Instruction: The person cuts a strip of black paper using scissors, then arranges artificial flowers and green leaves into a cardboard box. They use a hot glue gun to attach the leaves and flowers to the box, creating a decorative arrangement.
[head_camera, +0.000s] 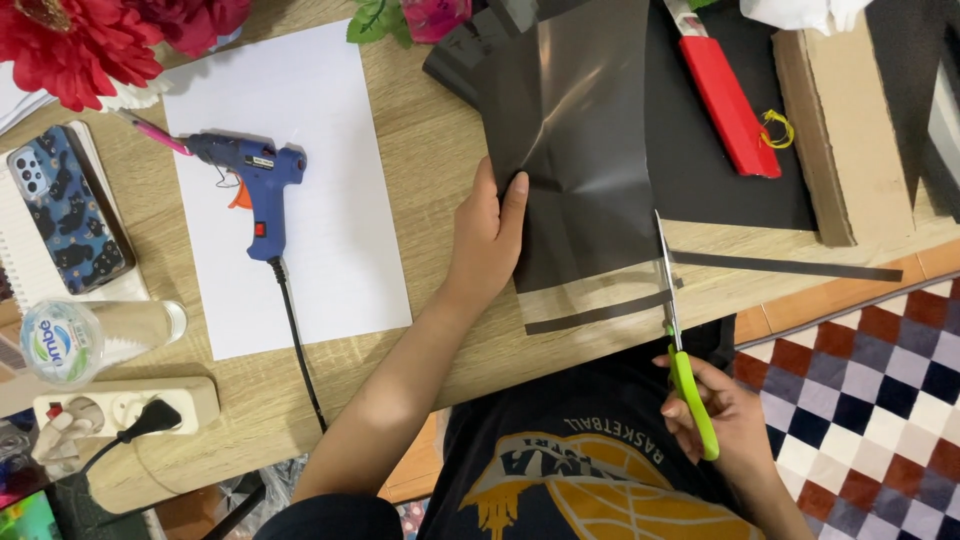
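My left hand (487, 235) grips the left edge of a glossy dark plastic sheet (585, 150) that hangs over the near edge of the wooden table (440, 150). My right hand (722, 415) holds green-handled scissors (678, 340), their blades pointing away from me into the sheet's right side near its lower edge. A clear band with a dark strip (600, 310) runs along the bottom of the sheet. A thin cut-off dark strip (790, 266) lies on the table to the right of the blades.
A blue glue gun (258, 180) with a black cord lies on white paper (300, 250). Left: phone (68, 208) on a notebook, plastic cup (75, 340), power strip (120, 410), red flowers (75, 45). Right: red utility knife (728, 100) on black sheet, cardboard box (830, 130), checkered floor (870, 400).
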